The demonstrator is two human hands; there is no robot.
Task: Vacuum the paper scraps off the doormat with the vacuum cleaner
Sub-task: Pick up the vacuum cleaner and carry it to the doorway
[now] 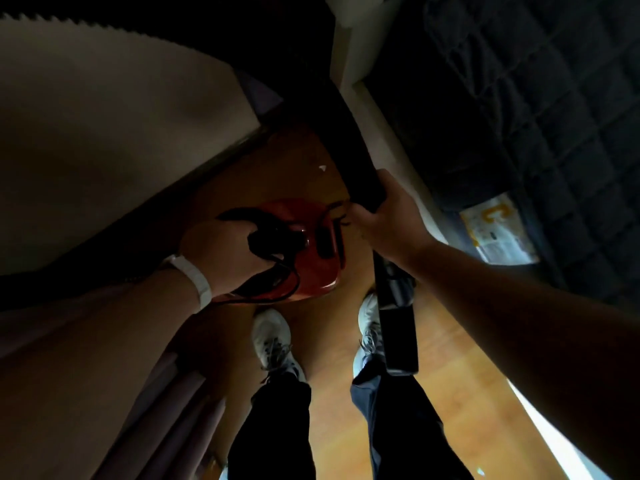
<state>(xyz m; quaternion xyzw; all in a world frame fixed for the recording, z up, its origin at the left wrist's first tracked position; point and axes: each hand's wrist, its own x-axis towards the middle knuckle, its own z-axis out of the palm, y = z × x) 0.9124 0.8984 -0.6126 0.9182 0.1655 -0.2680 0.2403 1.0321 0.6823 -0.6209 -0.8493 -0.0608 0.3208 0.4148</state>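
A red vacuum cleaner body (313, 268) hangs above the wooden floor in front of my feet. My left hand (221, 258) grips its black carrying handle (273, 240), with a black cord looping below. My right hand (384, 216) grips the black vacuum tube (349, 140), which runs up and away into the dark and down past my right shoe to the flat black floor nozzle (398, 337). One small white paper scrap (322, 167) lies on the floor beyond the vacuum. I do not see the doormat.
A dark quilted mattress (519, 116) on a pale frame stands close on the right, with a label (498, 233) on its side. A beige wall or door (104, 133) is on the left. My white shoes (273, 341) stand on a narrow strip of wooden floor (450, 393).
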